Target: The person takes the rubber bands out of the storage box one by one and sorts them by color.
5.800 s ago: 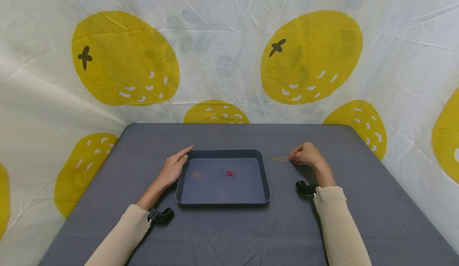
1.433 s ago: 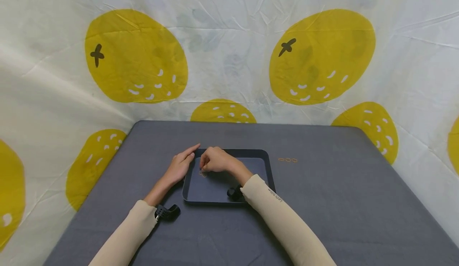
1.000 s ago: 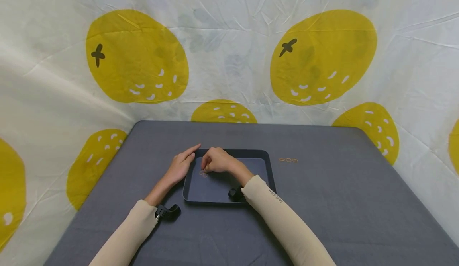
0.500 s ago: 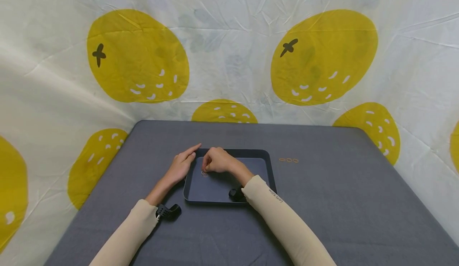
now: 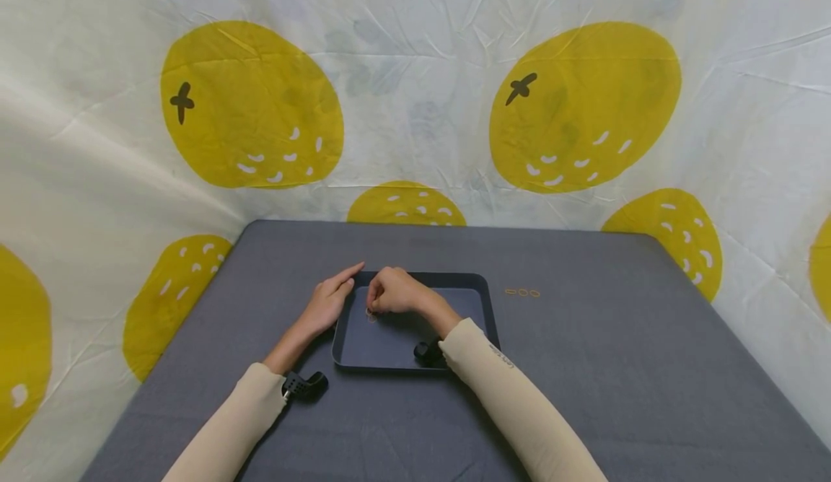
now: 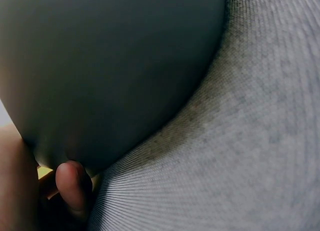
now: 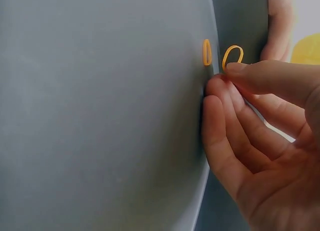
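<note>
Over the left part of a dark grey rectangular tray [image 5: 383, 348], my right hand [image 5: 392, 291] pinches a small orange rubber band [image 7: 226, 56] between thumb and fingertips. A second orange rubber band [image 7: 205, 52] lies on the tray floor close beside those fingertips. My left hand [image 5: 322, 307] holds the tray's left side near its back corner, index finger stretched along the rim. In the left wrist view a bent finger [image 6: 72, 186] lies against the tray's outer wall [image 6: 115, 86]. My right hand and forearm cover the middle of the tray.
Three more orange rubber bands [image 5: 511, 292] lie in a row on the grey cloth-covered table [image 5: 617, 352], right of the tray. A white curtain [image 5: 415, 121] with yellow fruit prints hangs behind the table and along both sides.
Since the oldest frame my right hand has moved left from the table bands into the tray, now hiding the red bands. Lately it has barely moved, raising one band slightly. My left hand stays put.
</note>
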`<act>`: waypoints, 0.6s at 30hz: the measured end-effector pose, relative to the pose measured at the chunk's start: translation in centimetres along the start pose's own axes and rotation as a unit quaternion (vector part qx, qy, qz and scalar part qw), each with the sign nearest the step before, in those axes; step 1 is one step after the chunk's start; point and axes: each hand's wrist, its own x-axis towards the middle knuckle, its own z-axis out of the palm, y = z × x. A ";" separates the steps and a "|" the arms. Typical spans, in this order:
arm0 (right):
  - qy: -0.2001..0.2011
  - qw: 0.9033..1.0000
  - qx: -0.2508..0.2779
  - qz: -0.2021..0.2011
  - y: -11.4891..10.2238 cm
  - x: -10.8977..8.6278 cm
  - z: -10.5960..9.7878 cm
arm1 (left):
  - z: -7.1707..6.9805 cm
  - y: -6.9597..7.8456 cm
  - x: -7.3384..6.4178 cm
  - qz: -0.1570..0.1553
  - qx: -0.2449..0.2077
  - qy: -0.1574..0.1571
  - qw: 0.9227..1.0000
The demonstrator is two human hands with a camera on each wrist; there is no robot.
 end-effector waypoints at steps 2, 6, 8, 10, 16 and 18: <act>-0.001 1.000 0.007 0.003 -0.1 -0.1 -0.1 | 0.0 0.0 0.0 -0.003 -0.002 -0.001 1.000; 0.001 1.000 0.015 0.011 -0.3 -0.4 -0.3 | 0.0 0.1 0.0 -0.006 -0.007 -0.003 1.000; 0.004 1.000 0.018 0.013 -0.3 -0.6 -0.5 | 0.0 0.0 0.1 -0.006 -0.009 -0.003 1.000; 0.007 1.000 0.020 0.013 -0.4 -0.7 -0.6 | 0.0 0.0 0.1 -0.005 -0.008 -0.002 1.000; 0.016 0.999 0.026 0.010 -0.4 -1.4 -1.3 | 0.0 0.2 0.1 -0.005 -0.001 -0.003 1.000; 0.021 0.999 0.034 0.012 -0.4 -1.7 -1.6 | 0.0 0.2 0.1 -0.006 0.000 -0.001 1.000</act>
